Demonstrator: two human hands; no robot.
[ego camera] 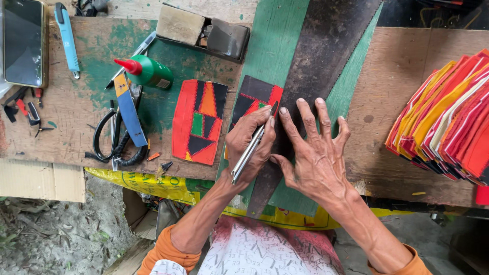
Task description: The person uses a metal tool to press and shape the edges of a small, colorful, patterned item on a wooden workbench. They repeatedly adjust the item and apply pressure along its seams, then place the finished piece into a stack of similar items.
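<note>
Worn wooden bench (66, 112); hands: left (249, 145) gripping knife (252, 150), right (316, 153) splayed flat.

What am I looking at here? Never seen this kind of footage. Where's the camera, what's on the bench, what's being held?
No machine: a person's two bare hands, filmed by a camera on their head looking down. The left hand holds a slim metal cutting tool against a patchwork piece. The right hand presses flat on a dark saw blade used like a straightedge. On the wooden bench lie a finished red patchwork piece, scissors, a green glue bottle, a phone and a stack of coloured pieces.
</note>
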